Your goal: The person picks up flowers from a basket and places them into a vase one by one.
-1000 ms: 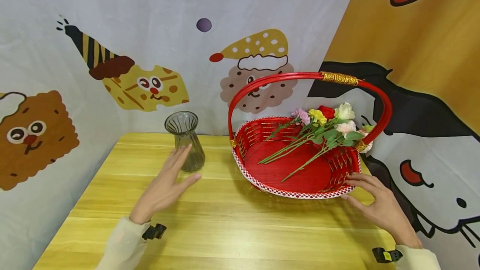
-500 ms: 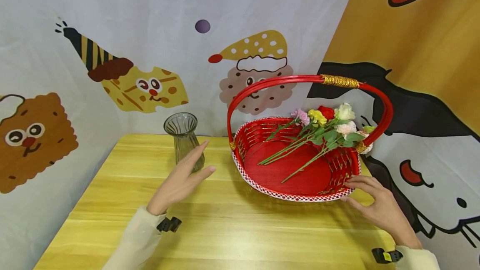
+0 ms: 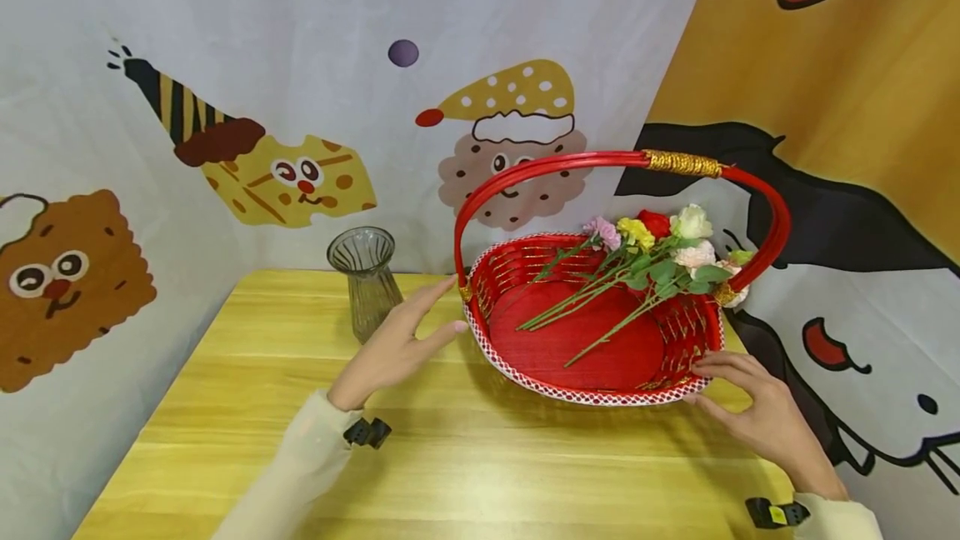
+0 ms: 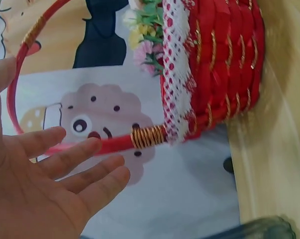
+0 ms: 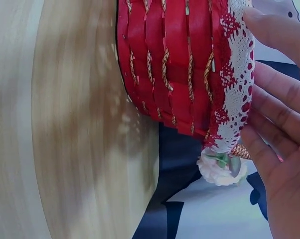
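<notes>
My left hand (image 3: pixel 393 352), fingers spread and thumb apart, is at the left side of a red woven basket (image 3: pixel 555 390) with a tall arched handle (image 3: pixel 555 161). In the left wrist view the palm (image 4: pixel 35 194) shows bare, with the fingers overlapping the lower handle near its gold wrapping (image 4: pixel 149 136). My right hand (image 3: pixel 765 419) holds the basket's front right rim, thumb outside and fingers over the white lace trim (image 5: pixel 237 74). Several flowers with long green stems lie across the basket, among them a red rose (image 3: pixel 654 223) and a yellow carnation (image 3: pixel 635 234).
A grey ribbed glass vase (image 3: pixel 367 294) stands behind my left hand, which hides part of its base. Basket and vase are on a wooden table (image 3: pixel 465 473). A cartoon-printed cloth (image 3: pixel 315 23) hangs close behind the table's back edge.
My left hand has moved right, from in front of the vase to the basket's left side. The right hand stays at the rim, and the basket, flowers and vase have barely shifted.
</notes>
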`<state>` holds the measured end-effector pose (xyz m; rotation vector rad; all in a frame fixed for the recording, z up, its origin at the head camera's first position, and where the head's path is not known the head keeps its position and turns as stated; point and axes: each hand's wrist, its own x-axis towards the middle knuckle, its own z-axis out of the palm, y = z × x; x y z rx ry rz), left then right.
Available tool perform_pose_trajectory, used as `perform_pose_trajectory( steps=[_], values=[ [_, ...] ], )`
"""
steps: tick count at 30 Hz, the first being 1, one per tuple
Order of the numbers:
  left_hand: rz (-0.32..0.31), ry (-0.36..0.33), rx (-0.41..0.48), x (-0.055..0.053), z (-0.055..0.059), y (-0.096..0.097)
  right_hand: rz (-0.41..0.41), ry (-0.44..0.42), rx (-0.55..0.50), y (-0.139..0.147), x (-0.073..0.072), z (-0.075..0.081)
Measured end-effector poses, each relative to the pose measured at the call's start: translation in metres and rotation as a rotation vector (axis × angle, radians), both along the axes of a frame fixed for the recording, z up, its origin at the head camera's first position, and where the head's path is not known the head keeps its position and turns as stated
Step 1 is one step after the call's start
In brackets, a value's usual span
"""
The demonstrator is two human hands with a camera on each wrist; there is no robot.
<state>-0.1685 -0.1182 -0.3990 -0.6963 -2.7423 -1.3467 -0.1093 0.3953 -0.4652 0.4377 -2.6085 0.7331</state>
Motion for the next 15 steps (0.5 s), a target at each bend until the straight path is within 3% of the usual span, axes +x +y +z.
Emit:
perform_pose_trajectory(
  steps=[6,15],
  values=[
    [-0.068,-0.01,0.017,-0.007,0.005,0.02,-0.013,-0.002,-0.008,-0.001,0.003,0.0],
    [-0.109,-0.053,0.003,-0.028,0.012,0.044,0.005,0.013,-0.025,0.0,-0.001,-0.002]
  ],
)
